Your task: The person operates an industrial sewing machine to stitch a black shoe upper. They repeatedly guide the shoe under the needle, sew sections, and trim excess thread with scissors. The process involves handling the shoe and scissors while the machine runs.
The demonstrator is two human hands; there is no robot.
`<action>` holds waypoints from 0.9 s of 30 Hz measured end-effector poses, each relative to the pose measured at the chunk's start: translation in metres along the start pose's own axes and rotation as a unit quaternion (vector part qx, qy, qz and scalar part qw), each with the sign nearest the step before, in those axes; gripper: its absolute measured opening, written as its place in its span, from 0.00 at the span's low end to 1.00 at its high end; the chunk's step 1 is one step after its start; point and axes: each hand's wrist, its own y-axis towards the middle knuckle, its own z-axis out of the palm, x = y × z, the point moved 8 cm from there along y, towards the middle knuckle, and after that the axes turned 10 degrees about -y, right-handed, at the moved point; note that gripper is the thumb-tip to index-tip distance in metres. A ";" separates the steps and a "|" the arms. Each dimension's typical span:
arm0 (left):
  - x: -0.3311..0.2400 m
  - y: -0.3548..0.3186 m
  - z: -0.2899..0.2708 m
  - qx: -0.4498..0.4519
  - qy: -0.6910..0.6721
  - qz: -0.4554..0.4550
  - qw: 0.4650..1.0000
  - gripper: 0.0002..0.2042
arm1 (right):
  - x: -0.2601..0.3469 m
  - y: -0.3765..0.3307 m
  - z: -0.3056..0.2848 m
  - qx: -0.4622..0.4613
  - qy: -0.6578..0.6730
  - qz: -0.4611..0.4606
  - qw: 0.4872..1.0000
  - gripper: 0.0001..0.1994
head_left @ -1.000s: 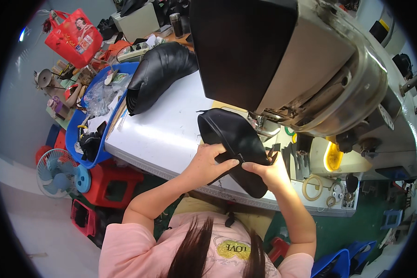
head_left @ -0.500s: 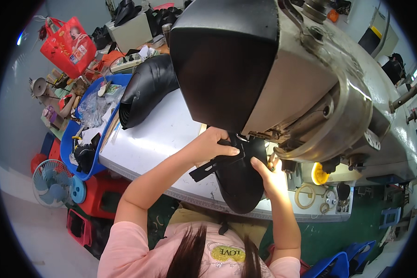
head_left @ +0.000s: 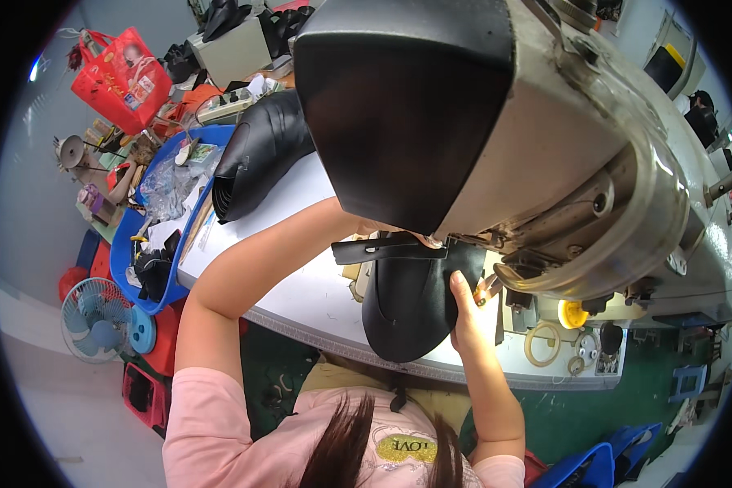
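Note:
A black leather shoe upper (head_left: 407, 313) lies under the head of a large industrial sewing machine (head_left: 407, 122), its rounded toe toward me. A narrow black strap (head_left: 354, 252) crosses its top and sticks out to the left. My right hand (head_left: 468, 313) grips the upper's right edge, thumb on top and the other fingers out of sight. Beyond the strap, my left hand (head_left: 372, 225) reaches in close to the needle area; the machine head covers most of it, so its fingers are hidden.
Rolled black leather (head_left: 260, 154) lies on the white table (head_left: 289, 236) to the left. Beside it stands a blue basket (head_left: 183, 268) of scraps and plastic. A blue fan (head_left: 98, 321) is at the lower left. Ring-shaped parts (head_left: 542, 345) sit on the table's right end.
The shoe upper has turned, its toe swinging left, and the strap now lies nearly level. My left hand has moved farther under the machine head; my right hand has shifted slightly right.

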 end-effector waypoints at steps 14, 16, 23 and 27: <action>0.003 0.006 -0.001 0.020 0.008 0.013 1.000 0.17 | 0.014 0.005 -0.004 -0.024 -0.083 -0.090 0.992 0.12; 0.002 0.009 0.002 0.028 0.014 0.011 0.999 0.17 | 0.021 0.005 -0.006 -0.014 -0.124 -0.095 0.988 0.10; -0.003 0.018 0.002 0.044 0.020 0.015 0.999 0.17 | 0.070 -0.026 -0.028 0.080 -0.213 -0.214 0.950 0.07; -0.005 0.015 -0.004 0.036 0.016 0.021 0.999 0.17 | 0.137 -0.067 -0.144 -0.195 -0.387 -0.486 0.759 0.08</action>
